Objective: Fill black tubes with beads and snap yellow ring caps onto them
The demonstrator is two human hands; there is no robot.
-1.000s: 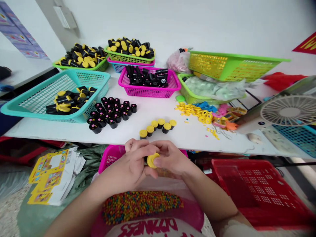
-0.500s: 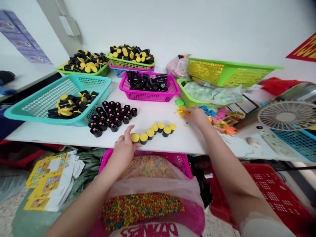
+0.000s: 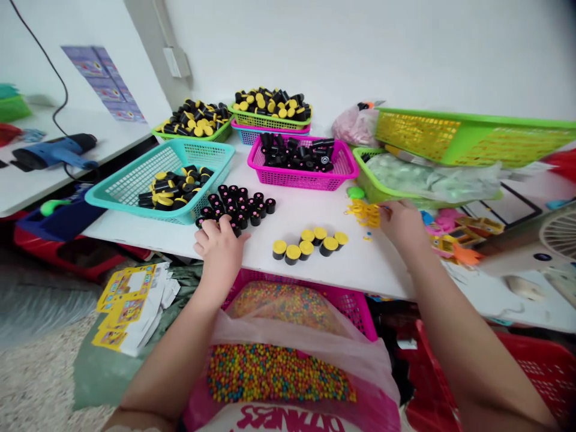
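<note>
My left hand (image 3: 220, 246) is at the near edge of a group of black cylinders with pink centres (image 3: 243, 207), its thumb and fingers apart over the nearest ones. To its right, several black containers with yellow lids (image 3: 306, 248) stand upright in a crooked row, untouched. My right hand (image 3: 402, 225) is beside a small heap of yellow plastic pieces (image 3: 363, 212). Its thumb and fingers are drawn together; what they pinch is too small to make out. Tiny blue and yellow bits (image 3: 368, 236) lie just in front of the heap.
A turquoise basket (image 3: 114, 180) and a magenta basket (image 3: 301, 179) hold black cylinders. Green baskets (image 3: 418, 141) stand at back right, near a fan (image 3: 560, 231). Below the table edge sits a bag of coloured beads (image 3: 279, 372). A blue heat gun (image 3: 54, 153) lies far left.
My left hand has left the yellow-lidded row and moved left to the black cylinders. My right hand remains by the yellow pieces, fingers now at their right side. The view has turned left.
</note>
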